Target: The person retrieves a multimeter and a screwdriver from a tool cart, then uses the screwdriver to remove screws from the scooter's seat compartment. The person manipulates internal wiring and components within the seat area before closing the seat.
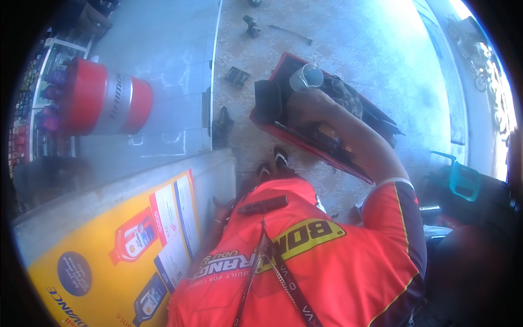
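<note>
From where I stand, the person in the red shirt (305,256) is reaching forward with the right arm, and the right hand (305,107) is down at the long red-edged box (313,148) on the floor. The fingers are blurred and partly hidden among the dark contents, so I cannot tell how far open that hand is or whether it has hold of anything. Just beyond it, within the far side of the box, sits 1 pale, see-through cup (306,77), close to the hand; whether they touch I cannot tell.

The left hand (220,210) is low at the person's left side, near the yellow printed panel (103,256). Only a little of it shows, so I cannot tell its grip either.

On the patterned floor (245,144) past the box lie 1 drill (251,26), 1 thin rod (290,34) and, nearer, 1 dark blocky item (237,77). Off to the left is 1 red drum (106,98) with a silver band, and to the right 1 teal plastic seat (463,180).
</note>
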Available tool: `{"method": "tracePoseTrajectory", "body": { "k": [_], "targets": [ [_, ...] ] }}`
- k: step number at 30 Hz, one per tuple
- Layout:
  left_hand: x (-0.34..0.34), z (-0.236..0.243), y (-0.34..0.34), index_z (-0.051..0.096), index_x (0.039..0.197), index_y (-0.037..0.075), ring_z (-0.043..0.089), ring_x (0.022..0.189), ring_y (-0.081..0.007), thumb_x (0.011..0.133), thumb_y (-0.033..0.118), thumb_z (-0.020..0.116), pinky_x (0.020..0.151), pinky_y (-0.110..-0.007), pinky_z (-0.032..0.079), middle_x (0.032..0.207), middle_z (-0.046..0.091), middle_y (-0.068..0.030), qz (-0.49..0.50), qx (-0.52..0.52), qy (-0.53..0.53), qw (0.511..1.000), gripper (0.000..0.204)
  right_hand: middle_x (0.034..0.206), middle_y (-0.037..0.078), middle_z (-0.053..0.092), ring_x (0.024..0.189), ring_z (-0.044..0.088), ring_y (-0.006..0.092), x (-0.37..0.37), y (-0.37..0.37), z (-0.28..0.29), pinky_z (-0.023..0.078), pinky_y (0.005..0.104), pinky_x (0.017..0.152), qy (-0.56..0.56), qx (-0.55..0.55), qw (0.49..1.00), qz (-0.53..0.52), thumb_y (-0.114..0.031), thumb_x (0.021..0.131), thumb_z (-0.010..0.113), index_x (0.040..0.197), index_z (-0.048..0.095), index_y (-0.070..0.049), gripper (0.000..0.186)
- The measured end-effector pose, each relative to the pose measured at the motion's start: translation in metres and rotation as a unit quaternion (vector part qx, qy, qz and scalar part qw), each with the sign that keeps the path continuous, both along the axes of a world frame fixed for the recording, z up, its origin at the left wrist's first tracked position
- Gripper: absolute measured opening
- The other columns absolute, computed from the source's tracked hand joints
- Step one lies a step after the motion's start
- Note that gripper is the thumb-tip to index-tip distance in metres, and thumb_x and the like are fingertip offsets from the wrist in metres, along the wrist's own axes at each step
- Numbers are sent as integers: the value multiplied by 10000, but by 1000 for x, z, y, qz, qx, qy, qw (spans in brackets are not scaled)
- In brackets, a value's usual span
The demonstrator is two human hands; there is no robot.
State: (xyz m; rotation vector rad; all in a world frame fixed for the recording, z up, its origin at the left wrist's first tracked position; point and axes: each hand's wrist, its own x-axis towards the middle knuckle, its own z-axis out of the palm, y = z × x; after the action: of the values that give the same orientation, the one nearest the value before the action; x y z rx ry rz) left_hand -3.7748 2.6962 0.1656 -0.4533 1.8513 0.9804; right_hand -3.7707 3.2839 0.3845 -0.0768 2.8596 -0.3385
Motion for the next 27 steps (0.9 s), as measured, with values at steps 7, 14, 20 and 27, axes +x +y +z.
{"method": "tracePoseTrajectory", "body": {
  "k": [7,14,20,27],
  "targets": [
    [-5,41,13,-85,1571,-118,521,1341,-436,761,508,896,1142,-390,426,1468,461,-373,-135,-32,66,988,1418,1148,86,589,1095,592,319,55,-16,115,538,449,942,154,5,972,-177,-318,762,822,1260,689,-190,531],
    [-1,26,3,-112,1604,-39,536,1330,-420,821,358,879,1062,-452,504,1489,437,-369,-115,-35,-2,993,1324,1198,123,667,1048,701,310,125,-33,217,604,423,861,372,89,888,-254,-247,769,887,1201,707,-146,479],
    [10,5,-5,-141,1611,-3,606,1211,-405,825,338,878,909,-447,583,1426,488,-360,-164,-28,55,985,1331,1072,49,738,776,702,127,163,-42,304,572,275,669,511,215,821,-140,-119,774,901,1091,749,-107,352],
    [25,27,7,-171,1617,56,691,911,-292,832,320,875,663,-421,609,1255,590,-302,-113,-34,14,993,1334,1072,71,742,924,746,196,200,-22,381,606,323,784,525,308,784,-125,-174,798,889,1175,721,-89,421]
  ]
}}
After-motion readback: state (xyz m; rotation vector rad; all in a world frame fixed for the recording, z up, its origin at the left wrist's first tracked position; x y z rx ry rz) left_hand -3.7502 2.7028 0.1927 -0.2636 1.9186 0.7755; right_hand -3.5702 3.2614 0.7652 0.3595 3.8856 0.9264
